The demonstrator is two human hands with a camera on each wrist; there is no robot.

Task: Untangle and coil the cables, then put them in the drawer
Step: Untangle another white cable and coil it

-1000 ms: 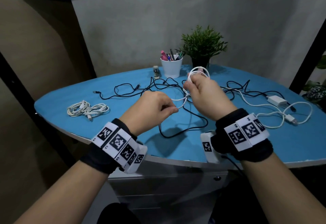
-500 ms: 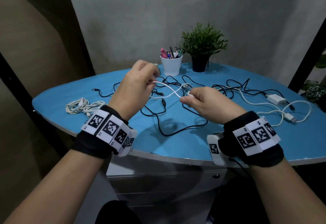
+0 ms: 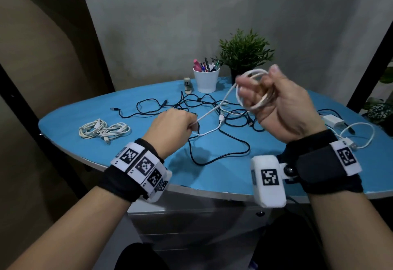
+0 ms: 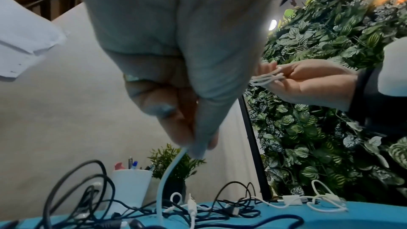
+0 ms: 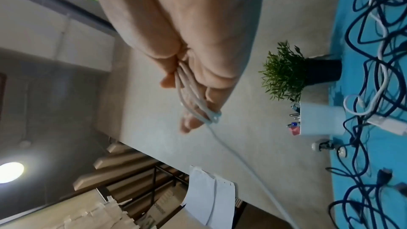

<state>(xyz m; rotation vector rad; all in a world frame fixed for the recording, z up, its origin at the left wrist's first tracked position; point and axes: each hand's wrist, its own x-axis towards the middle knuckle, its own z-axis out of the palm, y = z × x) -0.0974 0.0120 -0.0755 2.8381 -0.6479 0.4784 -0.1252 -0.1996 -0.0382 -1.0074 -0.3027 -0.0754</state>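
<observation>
Right hand (image 3: pixel 282 108) raised above blue table (image 3: pixel 70 120), palm toward camera, fingers curling through loops of white cable (image 3: pixel 258 91) — several turns lying across palm. Free strand running taut down-left to left hand (image 3: pixel 172 129). Left hand fisted low over table, thumb and forefinger pinching strand; rest of cable trailing onto tangle of black cables (image 3: pixel 204 110). Coiled white bundle (image 3: pixel 104 130) lying apart at table's left. White charger (image 3: pixel 331 120) sitting at right edge. Pen cup (image 3: pixel 206 79) and potted plant (image 3: pixel 244 52) standing at back.
</observation>
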